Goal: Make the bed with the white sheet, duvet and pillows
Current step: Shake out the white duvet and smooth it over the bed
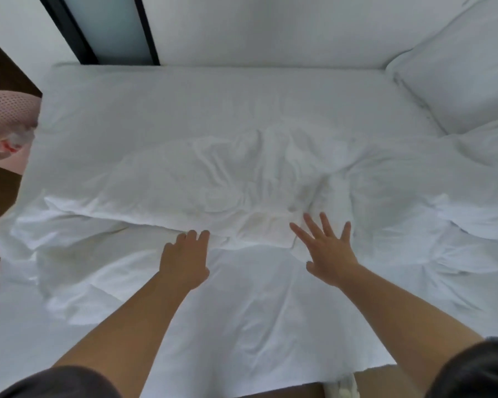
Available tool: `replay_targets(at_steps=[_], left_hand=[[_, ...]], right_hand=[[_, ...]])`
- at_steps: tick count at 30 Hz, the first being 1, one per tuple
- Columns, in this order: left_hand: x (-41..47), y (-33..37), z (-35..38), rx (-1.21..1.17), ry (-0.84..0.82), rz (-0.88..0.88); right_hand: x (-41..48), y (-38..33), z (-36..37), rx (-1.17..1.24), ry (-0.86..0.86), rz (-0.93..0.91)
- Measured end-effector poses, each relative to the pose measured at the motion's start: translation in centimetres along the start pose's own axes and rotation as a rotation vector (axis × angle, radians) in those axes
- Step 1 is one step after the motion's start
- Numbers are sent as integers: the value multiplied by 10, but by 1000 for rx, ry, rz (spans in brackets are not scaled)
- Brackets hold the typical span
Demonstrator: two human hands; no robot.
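Your bed (213,90) carries the white sheet (242,311) over its near edge | crumpled duvet (227,179) across its middle | pillows (460,81) at the far right corner | your right hand (327,251) spread flat on the duvet's near fold | your left hand (184,261) with fingers curled at that fold, grip hidden.

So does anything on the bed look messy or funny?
Yes. The duvet is bunched and wrinkled across the middle of the bed, not spread flat, with faint yellowish marks near the right hand. The left hand curls at its edge. The pillow sits tilted in the far right corner.
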State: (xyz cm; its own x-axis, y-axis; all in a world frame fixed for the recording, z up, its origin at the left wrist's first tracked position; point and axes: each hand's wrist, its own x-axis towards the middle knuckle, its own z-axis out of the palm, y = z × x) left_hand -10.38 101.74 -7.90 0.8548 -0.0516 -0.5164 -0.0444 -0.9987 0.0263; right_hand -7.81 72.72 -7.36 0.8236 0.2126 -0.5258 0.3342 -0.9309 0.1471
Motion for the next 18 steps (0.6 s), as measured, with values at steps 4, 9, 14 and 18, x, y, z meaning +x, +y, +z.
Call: replay_targets(at_steps=[4, 9, 14, 18], left_hand=[[5, 101, -27, -22, 39, 44], [6, 229, -44, -39, 52, 55], [7, 328, -62, -2, 49, 120], [20, 376, -87, 113, 66, 182]], right_hand=[[-31, 105, 8, -27, 11, 38], [-71, 224, 34, -25, 15, 39], [-106, 322, 51, -41, -24, 92], [-122, 375, 57, 7, -37, 145]])
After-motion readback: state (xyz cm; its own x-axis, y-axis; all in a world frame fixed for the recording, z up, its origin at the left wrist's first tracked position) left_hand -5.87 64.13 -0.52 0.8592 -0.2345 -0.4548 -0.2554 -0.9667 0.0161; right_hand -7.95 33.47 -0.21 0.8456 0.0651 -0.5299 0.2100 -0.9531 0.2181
